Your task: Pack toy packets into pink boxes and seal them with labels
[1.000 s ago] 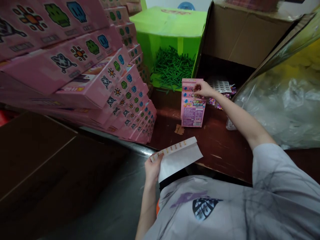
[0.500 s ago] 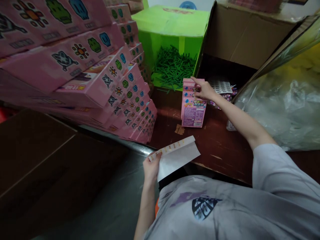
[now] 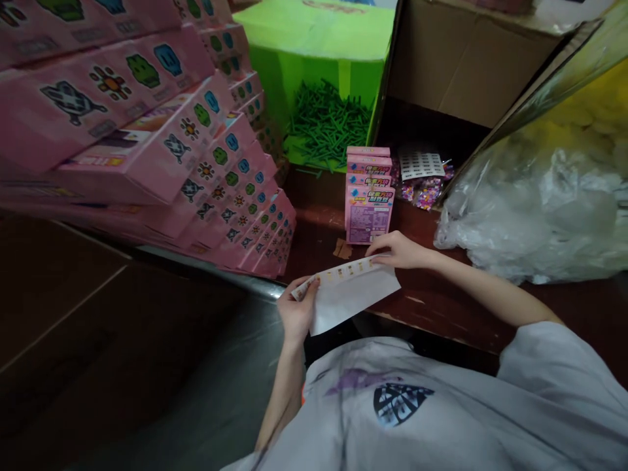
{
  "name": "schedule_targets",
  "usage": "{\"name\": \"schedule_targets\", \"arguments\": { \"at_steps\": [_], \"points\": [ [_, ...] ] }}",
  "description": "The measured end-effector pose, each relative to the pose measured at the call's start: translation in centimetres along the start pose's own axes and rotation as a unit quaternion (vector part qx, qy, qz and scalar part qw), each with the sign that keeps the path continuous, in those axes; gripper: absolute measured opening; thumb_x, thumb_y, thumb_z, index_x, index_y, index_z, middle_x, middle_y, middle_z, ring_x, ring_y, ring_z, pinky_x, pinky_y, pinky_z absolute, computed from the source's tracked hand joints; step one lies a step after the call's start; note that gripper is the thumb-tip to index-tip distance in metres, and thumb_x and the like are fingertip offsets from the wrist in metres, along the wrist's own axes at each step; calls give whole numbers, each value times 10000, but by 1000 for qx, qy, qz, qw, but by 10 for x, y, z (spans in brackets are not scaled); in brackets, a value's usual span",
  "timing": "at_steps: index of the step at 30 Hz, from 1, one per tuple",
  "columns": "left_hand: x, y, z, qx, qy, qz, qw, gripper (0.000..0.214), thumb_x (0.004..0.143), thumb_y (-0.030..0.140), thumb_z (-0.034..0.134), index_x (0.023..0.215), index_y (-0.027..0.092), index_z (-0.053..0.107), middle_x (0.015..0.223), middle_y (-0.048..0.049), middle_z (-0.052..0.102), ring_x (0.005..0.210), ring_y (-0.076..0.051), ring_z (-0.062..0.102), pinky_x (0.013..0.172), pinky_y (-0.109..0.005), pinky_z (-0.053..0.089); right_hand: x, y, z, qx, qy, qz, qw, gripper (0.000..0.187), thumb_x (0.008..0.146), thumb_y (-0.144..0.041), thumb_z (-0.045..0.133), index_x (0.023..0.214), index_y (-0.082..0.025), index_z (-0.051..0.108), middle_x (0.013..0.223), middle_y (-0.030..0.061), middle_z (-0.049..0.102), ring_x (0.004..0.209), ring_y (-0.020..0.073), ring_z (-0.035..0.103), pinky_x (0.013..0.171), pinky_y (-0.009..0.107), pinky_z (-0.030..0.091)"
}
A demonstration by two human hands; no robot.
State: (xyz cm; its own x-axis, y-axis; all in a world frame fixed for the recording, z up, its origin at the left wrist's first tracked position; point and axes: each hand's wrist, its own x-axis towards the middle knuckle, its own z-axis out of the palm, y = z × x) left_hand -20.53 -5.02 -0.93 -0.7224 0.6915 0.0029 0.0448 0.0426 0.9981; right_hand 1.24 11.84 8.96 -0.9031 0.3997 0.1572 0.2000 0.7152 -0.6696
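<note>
2 hands now share the white paper sheet with a row of small orange stickers (image 3: 356, 297), held over the near edge of the dark brown wooden table (image 3: 441, 288). The left hand (image 3: 297, 311) pinches its left end as before. The right hand (image 3: 397, 250) has left the upright pink printed cardboard box (image 3: 369, 209), which stands untouched, and its fingertips are closed on the sheet's top right corner.

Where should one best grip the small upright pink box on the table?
Probably its top end, pinched across the left and right edges, from above: the box stands upright, top free, with like boxes close behind it.
</note>
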Motion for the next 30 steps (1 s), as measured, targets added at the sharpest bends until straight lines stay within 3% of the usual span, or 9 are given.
{"name": "schedule_targets", "arguments": {
  "at_steps": [5,9,12,16,24,27,30],
  "points": [
    [-2,2,5,8,-19,5,1000,310,656,399,784,819,139,743,765,-56,725,675,-140,633,618,-210,496,-8,11,0,-8,20,-35,999,114,836,-188,643,876,-164,747,870,60,726,795,157,673,747,272,533],
    [2,-9,12,-17,-23,-52,998,348,623,407,796,821,129,730,725,-44,706,628,-121,604,587,-204,481,-10,27,11,-43,23,-81,995,159,874,-186,598,809,-173,742,881,70,733,814,168,687,764,282,539],
    [7,-17,17,-31,-11,-80,996,367,595,419,796,802,124,723,708,-39,698,604,-118,592,567,-206,470,-5,35,17,-78,3,-45,996,149,857,-142,594,862,-169,740,894,69,732,802,167,680,749,278,529],
    [10,-23,17,-17,-24,-50,998,344,613,415,785,803,134,729,731,-41,707,622,-120,599,583,-204,465,5,37,18,-49,-22,16,998,166,780,-89,646,895,-149,750,872,66,734,761,156,670,697,254,513],
    [13,-28,14,-32,-35,-88,995,378,574,426,807,797,132,726,695,-26,686,595,-102,573,563,-191,439,10,46,23,15,-8,-15,1000,116,768,-102,669,733,-164,760,783,47,738,741,154,687,723,253,521],
    [12,-27,15,-36,-27,-98,994,402,568,444,806,797,125,721,684,-25,677,583,-102,560,548,-196,438,8,46,27,9,13,-22,1000,114,787,-128,647,724,-161,737,794,50,727,752,153,671,726,261,515],
    [10,-26,16,-39,-22,-96,994,393,569,439,802,793,126,720,702,-28,682,608,-107,568,576,-201,450,7,44,28,1,-6,10,1000,117,762,-104,611,815,-146,706,778,36,686,695,128,614,661,240,483]
  ]
}}
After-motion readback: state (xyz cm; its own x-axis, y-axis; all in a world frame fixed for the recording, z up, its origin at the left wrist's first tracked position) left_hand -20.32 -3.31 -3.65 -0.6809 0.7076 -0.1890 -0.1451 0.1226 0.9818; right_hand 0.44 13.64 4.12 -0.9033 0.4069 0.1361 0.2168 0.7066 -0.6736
